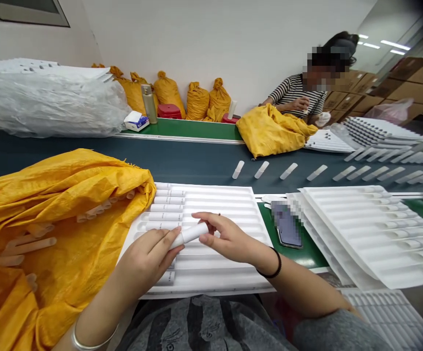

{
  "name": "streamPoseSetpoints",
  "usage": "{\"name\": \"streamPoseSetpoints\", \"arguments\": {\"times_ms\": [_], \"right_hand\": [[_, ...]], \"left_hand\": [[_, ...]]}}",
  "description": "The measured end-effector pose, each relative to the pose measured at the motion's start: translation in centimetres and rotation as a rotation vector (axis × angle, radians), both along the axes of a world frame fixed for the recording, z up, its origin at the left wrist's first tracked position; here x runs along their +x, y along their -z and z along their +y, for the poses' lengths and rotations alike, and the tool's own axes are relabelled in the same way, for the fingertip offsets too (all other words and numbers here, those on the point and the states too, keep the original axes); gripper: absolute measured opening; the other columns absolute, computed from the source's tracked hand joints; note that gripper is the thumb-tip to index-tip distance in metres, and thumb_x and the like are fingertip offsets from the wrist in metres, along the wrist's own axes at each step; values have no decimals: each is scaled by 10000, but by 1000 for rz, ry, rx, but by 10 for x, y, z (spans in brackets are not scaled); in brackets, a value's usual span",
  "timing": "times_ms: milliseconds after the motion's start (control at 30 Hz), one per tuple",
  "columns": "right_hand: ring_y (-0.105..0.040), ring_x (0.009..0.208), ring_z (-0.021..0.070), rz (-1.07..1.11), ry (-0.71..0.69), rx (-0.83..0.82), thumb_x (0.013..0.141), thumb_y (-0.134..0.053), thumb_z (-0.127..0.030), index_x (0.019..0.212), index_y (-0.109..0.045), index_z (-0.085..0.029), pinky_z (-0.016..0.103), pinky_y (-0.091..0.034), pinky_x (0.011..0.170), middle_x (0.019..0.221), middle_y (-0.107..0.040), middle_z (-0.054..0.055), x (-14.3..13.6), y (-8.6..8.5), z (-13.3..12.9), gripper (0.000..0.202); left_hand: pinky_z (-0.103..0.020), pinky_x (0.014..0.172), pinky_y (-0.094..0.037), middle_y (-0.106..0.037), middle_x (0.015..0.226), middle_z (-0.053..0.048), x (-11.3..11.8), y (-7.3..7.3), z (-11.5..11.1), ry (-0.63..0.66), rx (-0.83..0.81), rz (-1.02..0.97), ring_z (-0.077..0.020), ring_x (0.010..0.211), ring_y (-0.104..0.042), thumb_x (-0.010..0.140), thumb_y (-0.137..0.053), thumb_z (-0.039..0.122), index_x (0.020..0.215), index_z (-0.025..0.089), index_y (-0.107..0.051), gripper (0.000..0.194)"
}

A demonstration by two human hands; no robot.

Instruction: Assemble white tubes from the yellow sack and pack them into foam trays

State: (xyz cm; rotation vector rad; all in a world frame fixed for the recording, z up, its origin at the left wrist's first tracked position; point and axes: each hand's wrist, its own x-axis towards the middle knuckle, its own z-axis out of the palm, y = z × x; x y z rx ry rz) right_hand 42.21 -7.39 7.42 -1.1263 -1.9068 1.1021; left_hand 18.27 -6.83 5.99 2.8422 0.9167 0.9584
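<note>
My left hand (153, 256) is closed round one end of a white tube (194, 233), over a white ridged tray (226, 270). At the tube's other end is my right hand (229, 239), its thumb and fingers apart and the fingertips beside the tube's end. Several labelled tubes (169, 208) lie in the grooves along the tray's left side. An open yellow sack (76, 263) with several loose tubes inside lies left of the tray.
A phone (288, 229) lies right of the tray, before more stacked trays (346, 219). Tubes stand on the dark belt (197, 158). Across it, a person (295, 92) holds a small item near a yellow sack (270, 129). Plastic-wrapped trays (50, 97) stand back left.
</note>
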Motion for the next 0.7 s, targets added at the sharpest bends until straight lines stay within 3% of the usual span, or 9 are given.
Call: {"name": "streamPoseSetpoints", "arguments": {"times_ms": [100,233,333,433,500,567,633,700], "right_hand": [[-578,913,183,-140,-105,301,904,-549,-305,1293,-491,-179,334,-486,826,1074,-631,109,2,-6,-6,412],[-599,787,170,-193,-182,436,928,-506,-286,1223,-519,-163,279,-491,734,881,-660,80,-4,-9,-21,320],[-595,753,187,-442,-224,498,890,-567,-275,1136,-579,-146,289,-480,696,859,-650,92,-10,-4,-16,278],[-596,791,232,-731,-138,503,826,-613,-214,910,-662,-142,336,-469,732,864,-644,127,-7,9,24,120],[-600,868,239,-783,105,380,801,-612,-192,912,-671,-154,330,-455,806,909,-655,124,3,18,69,131],[-588,983,227,-754,400,240,809,-600,-215,1072,-635,-172,295,-433,870,1040,-652,109,20,25,118,269],[-601,969,229,-761,545,156,860,-523,-235,1166,-586,-136,300,-446,835,1054,-653,130,39,31,160,327],[-632,881,238,-786,629,37,846,-548,-253,1116,-614,-79,298,-467,743,974,-676,157,55,39,189,328]], "left_hand": [[-319,719,-539,-654,929,-68,4,0,-1,-7,-173,-16,-199,804,-633,912,-524,256,1478,220,-176,665],[-310,681,-555,-676,897,-47,6,6,-6,107,-396,-44,-185,751,-648,905,-533,304,1490,221,68,843],[-318,751,-562,-677,1000,-58,5,16,-11,115,-501,-43,-191,874,-657,880,-568,263,1489,260,61,876],[-429,921,-521,-558,1283,-137,1,14,-11,-42,-488,32,-268,1154,-556,830,-633,270,1494,260,-104,848],[-488,1001,-467,-451,1394,-139,-7,-4,-14,-134,-416,0,-298,1264,-459,836,-624,281,1450,267,-280,704],[-467,1000,-482,-478,1370,-83,-19,-33,-26,-153,-361,-105,-262,1242,-482,880,-552,262,1378,332,-393,528],[-423,888,-562,-576,1244,-31,-33,-62,-47,-106,-322,-173,-234,1122,-570,887,-510,281,1352,437,-401,502],[-447,735,-603,-624,1153,-10,-47,-79,-73,-98,-209,-92,-269,1033,-606,846,-525,378,1373,534,-318,587]]}}
